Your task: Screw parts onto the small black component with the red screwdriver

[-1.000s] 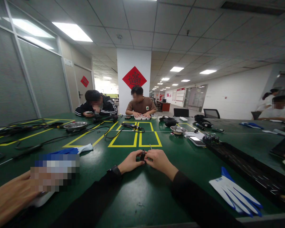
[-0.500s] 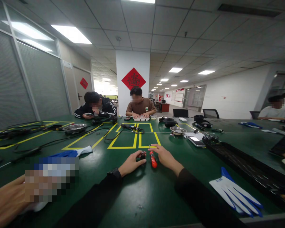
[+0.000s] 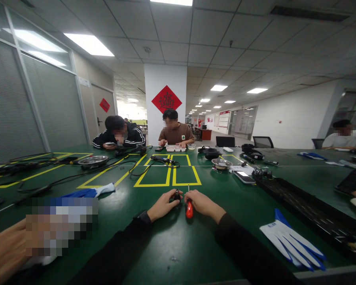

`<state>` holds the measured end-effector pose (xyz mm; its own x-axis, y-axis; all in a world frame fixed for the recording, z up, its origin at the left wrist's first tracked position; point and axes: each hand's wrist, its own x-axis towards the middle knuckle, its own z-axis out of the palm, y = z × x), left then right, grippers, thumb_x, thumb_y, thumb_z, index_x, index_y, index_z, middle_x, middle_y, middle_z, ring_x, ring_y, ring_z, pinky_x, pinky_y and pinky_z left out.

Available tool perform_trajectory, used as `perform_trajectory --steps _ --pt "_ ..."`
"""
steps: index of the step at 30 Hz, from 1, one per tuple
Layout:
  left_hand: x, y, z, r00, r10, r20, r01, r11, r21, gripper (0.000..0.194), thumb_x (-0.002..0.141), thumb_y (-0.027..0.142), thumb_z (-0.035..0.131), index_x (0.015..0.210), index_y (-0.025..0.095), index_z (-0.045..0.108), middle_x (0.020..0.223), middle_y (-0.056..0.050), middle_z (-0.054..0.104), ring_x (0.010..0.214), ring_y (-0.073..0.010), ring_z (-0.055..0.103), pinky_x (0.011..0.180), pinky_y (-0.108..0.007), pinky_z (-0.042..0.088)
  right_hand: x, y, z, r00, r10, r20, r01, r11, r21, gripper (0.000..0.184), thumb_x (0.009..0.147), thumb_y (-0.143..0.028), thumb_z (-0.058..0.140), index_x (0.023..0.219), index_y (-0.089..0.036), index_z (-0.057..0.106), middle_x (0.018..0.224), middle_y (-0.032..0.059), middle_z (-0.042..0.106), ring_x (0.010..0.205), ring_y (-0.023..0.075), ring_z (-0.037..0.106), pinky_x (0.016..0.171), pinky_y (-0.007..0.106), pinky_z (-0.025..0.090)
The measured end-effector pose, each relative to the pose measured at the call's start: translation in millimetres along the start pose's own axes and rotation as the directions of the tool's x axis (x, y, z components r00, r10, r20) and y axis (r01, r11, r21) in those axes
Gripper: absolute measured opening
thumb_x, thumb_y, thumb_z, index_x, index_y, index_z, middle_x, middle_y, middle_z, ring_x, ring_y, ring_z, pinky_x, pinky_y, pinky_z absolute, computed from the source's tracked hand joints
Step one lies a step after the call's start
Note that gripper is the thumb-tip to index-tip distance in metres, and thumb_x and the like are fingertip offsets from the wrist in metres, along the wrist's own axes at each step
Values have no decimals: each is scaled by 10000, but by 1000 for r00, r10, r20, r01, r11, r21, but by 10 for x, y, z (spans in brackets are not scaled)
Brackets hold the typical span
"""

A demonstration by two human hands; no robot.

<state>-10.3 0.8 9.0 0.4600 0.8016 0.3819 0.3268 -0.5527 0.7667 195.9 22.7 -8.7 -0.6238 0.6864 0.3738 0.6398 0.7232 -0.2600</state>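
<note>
Left hand (image 3: 162, 206): fingers pinching little black part (image 3: 177, 195), pretty much upright, over bench (image 3: 133, 245), in from middle of near edge. Right hand (image 3: 204, 202): fingers pinching red screwdriver (image 3: 189, 210) just beside it, butt end toward near edge, shaft toward far edge. White-and-blue gloves (image 3: 290, 239) off right, by near edge.

Two black-sleeved arms (image 3: 115, 249) converge from the frame's bottom edge, the bare left hand (image 3: 163, 206) and bare right hand (image 3: 203, 202) curled close together below centre.
</note>
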Motion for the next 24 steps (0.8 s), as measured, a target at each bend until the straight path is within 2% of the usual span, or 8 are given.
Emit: perform_trajectory --steps 5,11,24 --pt "5 -7 8 1000 13 13 -13 998 -59 339 709 235 500 1021 296 619 953 28 679 913 -232 580 869 -369 412 8 -33 29 999 21 -26 -21 1000 2 219 756 -33 474 880 -189 565 879 24 564 828 151 481 714 237 350" --pt "16 -45 19 999 -30 41 33 997 -68 371 712 205 459 1040 289 610 980 25 676 917 -229 578 862 -369 406 1 -37 63 995 69 -73 -68 997 19 196 786 -52 452 886 -192 545 880 21 547 813 145 474 701 233 346" --pt "12 31 21 996 -83 36 81 995 55 399 726 211 445 1086 315 584 1049 59 653 998 -214 560 916 -337 386 13 -76 86 992 65 -105 -56 995 80 198 788 -57 442 873 -198 551 898 17 552 853 157 487 723 248 363"
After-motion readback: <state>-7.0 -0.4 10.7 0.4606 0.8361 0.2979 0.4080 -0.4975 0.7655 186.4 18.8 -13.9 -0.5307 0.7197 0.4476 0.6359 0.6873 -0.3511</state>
